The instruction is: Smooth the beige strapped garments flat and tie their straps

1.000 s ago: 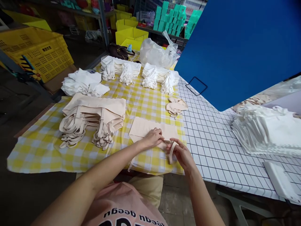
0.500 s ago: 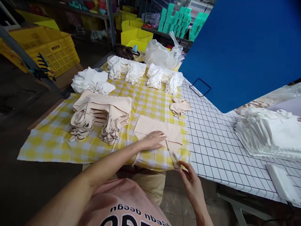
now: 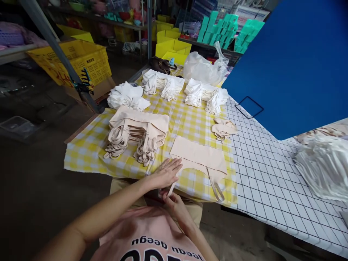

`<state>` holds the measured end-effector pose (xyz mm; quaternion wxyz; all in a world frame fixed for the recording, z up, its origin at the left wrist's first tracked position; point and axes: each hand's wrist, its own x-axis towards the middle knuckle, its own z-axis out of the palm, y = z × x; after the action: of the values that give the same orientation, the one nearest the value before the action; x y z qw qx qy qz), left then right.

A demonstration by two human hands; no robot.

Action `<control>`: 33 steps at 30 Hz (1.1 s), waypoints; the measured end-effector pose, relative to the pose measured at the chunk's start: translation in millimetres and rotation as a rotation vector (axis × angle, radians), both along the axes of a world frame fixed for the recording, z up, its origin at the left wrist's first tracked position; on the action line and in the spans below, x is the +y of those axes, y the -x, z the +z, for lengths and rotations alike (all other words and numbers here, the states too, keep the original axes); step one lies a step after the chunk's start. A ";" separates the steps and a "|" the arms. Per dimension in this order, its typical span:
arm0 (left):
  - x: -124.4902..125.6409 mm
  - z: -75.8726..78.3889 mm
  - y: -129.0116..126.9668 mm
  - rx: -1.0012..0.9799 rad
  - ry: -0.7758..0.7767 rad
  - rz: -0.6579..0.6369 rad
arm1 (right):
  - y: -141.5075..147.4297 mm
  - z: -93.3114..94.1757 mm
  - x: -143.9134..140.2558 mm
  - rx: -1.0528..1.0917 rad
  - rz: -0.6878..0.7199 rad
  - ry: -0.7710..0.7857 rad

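A storeroom table point(image 3: 272, 159) under a yellow checked cloth point(image 3: 89, 159). The left hand point(image 3: 165, 173) lies open and flat beside the beige garment point(image 3: 199, 156); the right hand point(image 3: 174, 203) has crossed over from the right strap and now pinches its left strap point(image 3: 172, 188) at the cloth's near edge.

One flat beige bag point(image 3: 199, 155), one beige stack point(image 3: 138, 132), two white strap bundles point(image 3: 163, 82), one plastic sack point(image 3: 202, 68), two hands point(image 3: 165, 174)
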<state>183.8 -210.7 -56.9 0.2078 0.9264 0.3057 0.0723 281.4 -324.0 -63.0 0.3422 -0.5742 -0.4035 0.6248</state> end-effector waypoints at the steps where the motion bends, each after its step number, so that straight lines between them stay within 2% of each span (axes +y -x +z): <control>1: -1.2 -0.7 0.3 0.010 0.006 -0.002 | -1.8 4.8 -1.0 -0.022 0.022 0.001; 6: -0.8 0.6 -0.1 0.049 0.033 -0.010 | -37.6 47.4 -8.6 -0.285 0.124 0.004; 9: -0.5 1.1 -1.0 0.057 0.050 -0.011 | -62.1 77.2 -3.9 -0.276 0.155 0.035; 12: -0.2 0.2 -2.0 0.060 0.062 -0.016 | -77.4 95.5 6.1 -0.216 0.112 0.045; 15: 0.4 0.4 -2.1 0.066 0.087 -0.019 | -80.7 97.5 17.2 -0.134 0.003 0.064; 19: 1.8 6.6 -1.6 0.038 0.146 -0.008 | -74.4 84.7 34.3 0.077 -0.204 0.159; 21: 2.7 13.0 -2.1 -0.004 0.197 0.002 | -72.0 77.1 44.0 0.192 -0.256 0.229; 25: 3.8 29.6 -6.0 -0.246 0.374 0.054 | -72.2 69.2 59.6 0.330 -0.201 0.360; 29: 2.6 39.9 -14.0 -0.529 0.609 0.067 | -73.0 74.2 66.2 0.265 -0.110 0.359; 33: 1.5 44.6 -24.0 -0.537 0.626 0.162 | -73.1 82.5 69.7 0.171 -0.090 0.312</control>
<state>207.9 -209.2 -12.3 0.5454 0.7396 0.3198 0.2309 354.5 -254.3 19.5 0.3094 -0.5825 -0.2449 0.7106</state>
